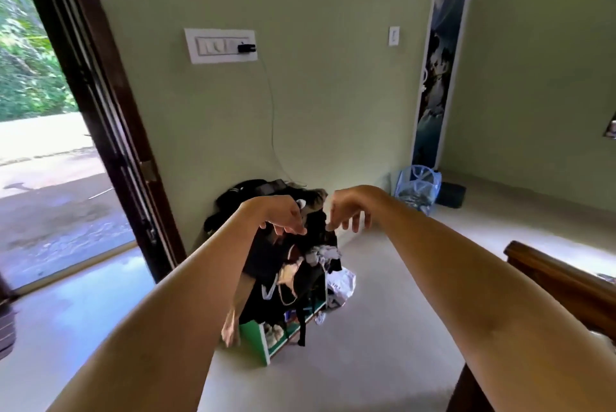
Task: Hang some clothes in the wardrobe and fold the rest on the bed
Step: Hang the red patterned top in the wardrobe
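At centre frame, the clothes heap (300, 265) drapes a green rack (254, 340) by the wall (316, 111). Just above it the right grip (346, 215) hangs loose-fingered, holding nothing; whether the left grip (283, 216) pinches dark cloth I cannot tell. Wooden bed frame (560, 281) at lower right.

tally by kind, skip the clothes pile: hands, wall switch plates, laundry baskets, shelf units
Hands: 2, left hand and right hand
Wall switch plates: 2, large plate and small plate
Laundry baskets: 1, blue mesh basket
Shelf units: 1, green shelf unit
Total: 6
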`<action>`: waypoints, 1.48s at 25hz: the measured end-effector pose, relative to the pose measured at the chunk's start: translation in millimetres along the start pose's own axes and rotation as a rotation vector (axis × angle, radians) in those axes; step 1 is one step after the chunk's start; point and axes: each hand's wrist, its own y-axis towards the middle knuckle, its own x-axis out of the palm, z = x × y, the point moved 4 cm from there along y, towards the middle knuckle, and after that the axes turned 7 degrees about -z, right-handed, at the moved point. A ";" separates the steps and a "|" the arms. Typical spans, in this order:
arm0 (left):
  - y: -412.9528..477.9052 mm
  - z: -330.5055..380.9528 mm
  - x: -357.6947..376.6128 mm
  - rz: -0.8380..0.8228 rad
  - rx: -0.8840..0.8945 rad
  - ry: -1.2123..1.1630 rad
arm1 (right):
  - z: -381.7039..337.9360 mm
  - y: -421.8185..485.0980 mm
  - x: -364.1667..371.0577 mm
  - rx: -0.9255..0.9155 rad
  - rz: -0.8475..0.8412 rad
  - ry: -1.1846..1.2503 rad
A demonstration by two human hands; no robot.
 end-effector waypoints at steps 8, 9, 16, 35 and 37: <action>188.2 34.0 -72.5 -0.104 0.159 0.080 | 94.9 127.0 -91.7 0.182 -0.004 0.104; 214.3 40.2 -82.9 -0.114 0.181 0.086 | 109.1 141.4 -105.2 0.205 -0.005 0.116; 376.7 111.2 -167.4 -0.200 0.328 0.180 | 223.5 212.4 -198.4 0.375 0.092 0.273; 662.8 514.7 -194.3 -0.287 0.772 0.450 | 638.5 226.9 -301.5 0.785 0.193 0.599; 675.2 556.0 -189.2 -0.298 0.816 0.467 | 674.6 217.8 -304.4 0.818 0.212 0.613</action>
